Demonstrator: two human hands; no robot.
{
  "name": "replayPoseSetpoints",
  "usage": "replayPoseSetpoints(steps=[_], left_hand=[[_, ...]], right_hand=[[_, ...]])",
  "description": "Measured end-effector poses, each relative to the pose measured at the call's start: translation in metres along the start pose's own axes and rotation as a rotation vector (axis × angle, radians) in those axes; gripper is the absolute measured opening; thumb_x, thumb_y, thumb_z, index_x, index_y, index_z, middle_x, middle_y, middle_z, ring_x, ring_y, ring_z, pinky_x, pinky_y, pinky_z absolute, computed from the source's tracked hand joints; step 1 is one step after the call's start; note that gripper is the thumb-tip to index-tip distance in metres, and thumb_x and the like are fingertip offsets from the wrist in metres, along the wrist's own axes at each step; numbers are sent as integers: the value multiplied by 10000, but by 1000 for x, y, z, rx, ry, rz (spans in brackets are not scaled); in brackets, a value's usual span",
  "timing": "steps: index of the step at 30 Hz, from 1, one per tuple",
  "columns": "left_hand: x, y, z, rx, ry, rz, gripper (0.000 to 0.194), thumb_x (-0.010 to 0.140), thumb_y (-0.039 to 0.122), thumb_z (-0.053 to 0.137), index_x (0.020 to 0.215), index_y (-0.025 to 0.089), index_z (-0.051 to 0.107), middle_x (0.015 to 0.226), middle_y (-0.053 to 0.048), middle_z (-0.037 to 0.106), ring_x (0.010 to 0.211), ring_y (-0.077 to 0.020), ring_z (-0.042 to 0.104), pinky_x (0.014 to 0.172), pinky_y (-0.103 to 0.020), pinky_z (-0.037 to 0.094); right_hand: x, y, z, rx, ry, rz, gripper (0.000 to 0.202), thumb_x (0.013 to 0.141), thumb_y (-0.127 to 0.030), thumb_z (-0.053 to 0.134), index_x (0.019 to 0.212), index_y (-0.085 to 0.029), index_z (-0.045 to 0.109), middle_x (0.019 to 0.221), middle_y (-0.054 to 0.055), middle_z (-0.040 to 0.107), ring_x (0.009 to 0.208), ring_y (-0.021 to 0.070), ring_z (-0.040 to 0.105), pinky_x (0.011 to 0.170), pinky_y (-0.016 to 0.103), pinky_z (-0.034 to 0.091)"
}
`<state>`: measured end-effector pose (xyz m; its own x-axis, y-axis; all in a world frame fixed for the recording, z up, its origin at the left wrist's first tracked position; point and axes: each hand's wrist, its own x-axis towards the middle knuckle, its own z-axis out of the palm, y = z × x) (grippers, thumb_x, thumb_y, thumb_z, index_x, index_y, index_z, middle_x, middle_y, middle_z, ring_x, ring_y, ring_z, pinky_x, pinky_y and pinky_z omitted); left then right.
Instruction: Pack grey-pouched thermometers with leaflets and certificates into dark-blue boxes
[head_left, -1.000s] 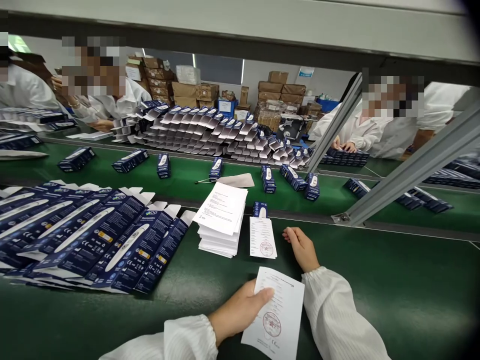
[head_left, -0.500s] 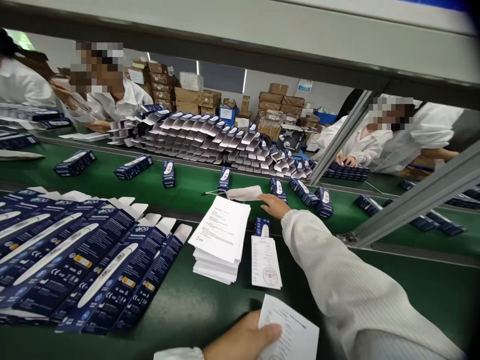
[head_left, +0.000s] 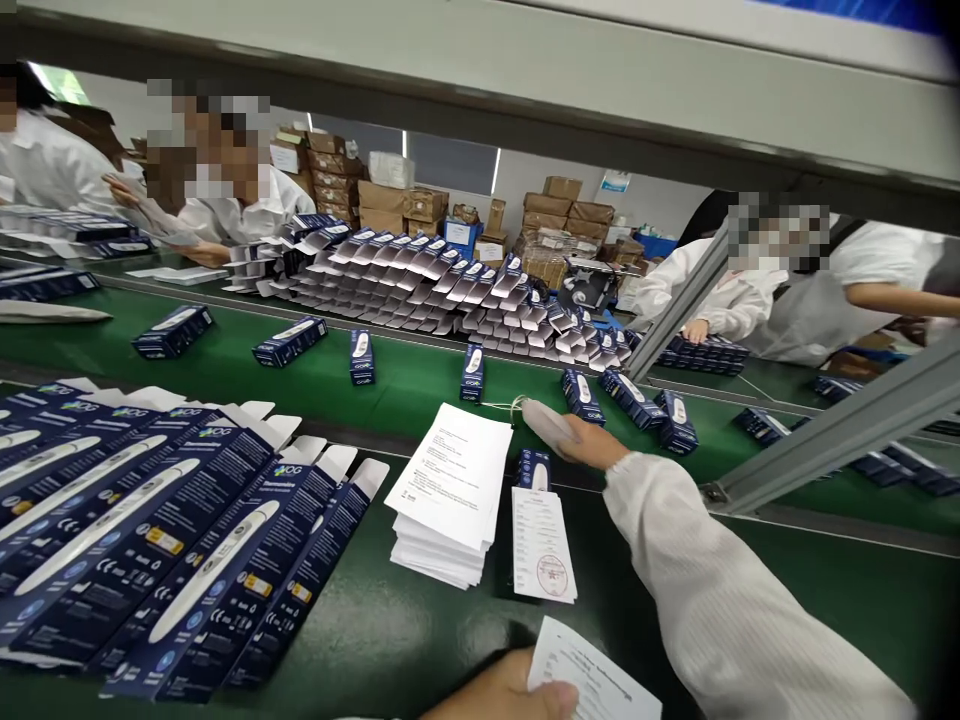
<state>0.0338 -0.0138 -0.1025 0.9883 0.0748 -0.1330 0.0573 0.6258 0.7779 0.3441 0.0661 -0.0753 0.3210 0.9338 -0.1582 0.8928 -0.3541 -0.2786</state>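
Note:
My right hand [head_left: 596,445] reaches over the green belt and grips one end of a small whitish pouch [head_left: 545,422]; its cord trails to the left. Low in the picture, my left hand [head_left: 510,690] pinches a folded printed leaflet [head_left: 589,675] between thumb and fingers. Between my hands stand a stack of printed sheets [head_left: 454,470] and a pile of narrow slips [head_left: 541,540] with a red stamp. A blue box [head_left: 534,468] shows partly from behind the slips.
Open-flapped thermometer boxes [head_left: 217,550] lie in a row at the left. Closed boxes [head_left: 361,355] sit along the conveyor belt [head_left: 412,375]. Beyond it rises a heap of open boxes [head_left: 405,275]. A metal post [head_left: 810,430] slants at the right. Co-workers in white sit across.
My right hand has closed on the pouch and drawn it to the right. Boxes on the belt have shifted right. My left hand still holds the leaflet, slightly lower in view.

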Motion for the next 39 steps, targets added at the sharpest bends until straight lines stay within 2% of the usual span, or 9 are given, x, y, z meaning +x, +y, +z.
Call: replayPoseSetpoints(steps=[7,9,11,14,18,27,31,35,39], left_hand=[[4,-16,1,90,168,-119,396,799,385,562,1114,146,585,1004,-101,660,941,-230,605,883,-385,421],[5,-18,3,106,213,-148,387,781,400,583,1063,135,603,965,-100,670,931,-232,609,844,-361,442],[6,-18,6,96,238,-163,391,768,418,593,1026,126,604,938,-104,675,908,-232,618,802,-338,460],[5,-17,13,98,261,-202,413,772,450,576,1031,128,585,928,-110,674,862,-226,630,764,-336,474],[-3,-16,23,135,259,-211,422,787,461,551,1042,126,575,933,-116,669,836,-216,632,750,-338,479],[0,2,58,268,146,-156,367,810,438,531,988,127,609,1016,-116,647,801,-175,622,771,-302,459],[1,2,66,258,92,-160,381,824,429,514,1053,136,599,986,-102,658,776,-159,620,757,-288,462],[-5,-5,64,207,101,-162,393,827,425,513,1074,130,594,907,-94,673,779,-166,624,708,-276,474],[-5,-10,62,198,104,-176,414,833,426,502,1107,123,571,929,-102,665,776,-174,623,711,-296,478]], right_hand=[[-180,65,14,526,-7,261,502,842,-574,320,1005,-191,600,1042,87,615,970,259,566,797,343,447],[-219,76,24,504,-23,339,515,846,-575,299,978,-193,619,1013,94,622,952,269,573,801,361,450],[-243,79,37,357,81,384,507,840,-567,320,1024,-195,611,1013,100,616,961,283,563,836,398,431],[-253,71,61,118,303,336,518,845,-513,360,1218,-180,496,1145,109,550,1072,283,491,919,424,373],[-253,59,82,-54,387,273,488,869,-374,349,1281,-120,418,1086,136,556,986,258,512,861,404,408],[-293,63,19,-417,318,145,470,740,-166,440,1208,-180,487,990,110,563,897,260,506,748,393,419],[-292,57,57,-370,313,92,385,802,-201,443,1174,-122,501,987,131,560,897,249,516,803,380,431],[-299,53,104,-309,490,123,626,863,-433,403,1372,-111,234,1242,177,450,1107,313,429,851,442,415],[-309,53,101,-154,395,85,521,911,-348,298,1397,-198,188,1143,123,517,1017,236,503,847,396,431]])
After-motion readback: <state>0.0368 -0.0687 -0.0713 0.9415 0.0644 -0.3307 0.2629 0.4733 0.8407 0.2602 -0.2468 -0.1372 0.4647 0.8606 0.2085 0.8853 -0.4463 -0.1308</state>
